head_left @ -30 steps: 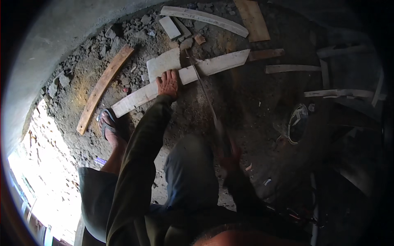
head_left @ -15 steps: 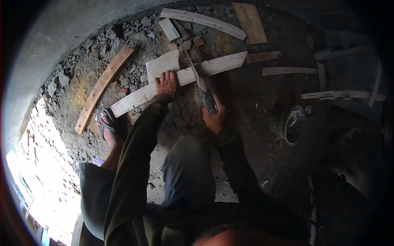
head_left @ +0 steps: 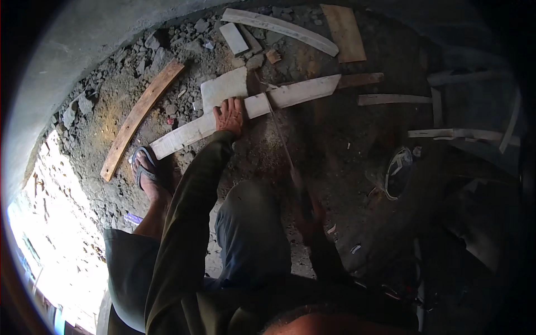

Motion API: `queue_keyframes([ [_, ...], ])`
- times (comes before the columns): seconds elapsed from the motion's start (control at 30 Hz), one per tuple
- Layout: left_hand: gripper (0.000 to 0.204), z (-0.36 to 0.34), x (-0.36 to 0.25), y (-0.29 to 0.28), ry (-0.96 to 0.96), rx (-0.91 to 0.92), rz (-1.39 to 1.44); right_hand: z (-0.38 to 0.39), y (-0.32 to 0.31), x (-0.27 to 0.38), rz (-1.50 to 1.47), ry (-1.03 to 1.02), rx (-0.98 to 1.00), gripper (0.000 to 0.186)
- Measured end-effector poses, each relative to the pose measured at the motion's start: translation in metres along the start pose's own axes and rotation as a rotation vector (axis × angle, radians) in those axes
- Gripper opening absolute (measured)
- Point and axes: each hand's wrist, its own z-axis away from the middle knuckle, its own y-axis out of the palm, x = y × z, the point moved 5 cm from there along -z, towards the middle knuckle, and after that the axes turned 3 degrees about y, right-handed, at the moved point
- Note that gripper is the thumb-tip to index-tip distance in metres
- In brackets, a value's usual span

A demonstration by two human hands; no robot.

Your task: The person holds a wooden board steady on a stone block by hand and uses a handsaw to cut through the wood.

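Observation:
A long whitish wooden board (head_left: 187,135) lies slanting across the dirt in front of me. My left hand (head_left: 229,117) presses on it near its middle, fingers bent over the far edge and gripping it. A handsaw (head_left: 283,138) reaches from the board down toward me, the far end of its blade at a cut just right of my left hand. My right hand (head_left: 310,219) is closed around the saw's handle, dark and somewhat blurred. My sandalled foot (head_left: 146,170) touches the board's left end. Beneath the board, a pale flat piece (head_left: 224,89) sticks out at the far side.
A brown plank (head_left: 142,120) lies to the left, with rubble (head_left: 159,58) behind it by the wall. Farther back are a curved whitish strip (head_left: 282,29) and a tan panel (head_left: 343,34). To the right lie several wood strips (head_left: 393,99) and a dark round container (head_left: 399,173).
My right hand has drawn the saw back toward me, so more blade shows on the near side of the board. My left hand stays on the board.

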Motion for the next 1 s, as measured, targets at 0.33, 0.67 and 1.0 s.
queue_keyframes([
  [0.33, 0.049, -0.007, 0.006, 0.004, 0.021, -0.157, -0.01, 0.02, -0.009, -0.004, -0.108, 0.17, -0.001, 0.044],
  [0.67, 0.048, -0.006, -0.003, 0.005, 0.048, -0.134, 0.006, -0.013, 0.002, -0.003, 0.052, 0.081, -0.001, 0.04],
  [1.0, 0.049, -0.023, -0.013, 0.001, 0.044, -0.174, 0.006, -0.034, 0.002, -0.025, -0.163, 0.36, 0.048, 0.044],
])
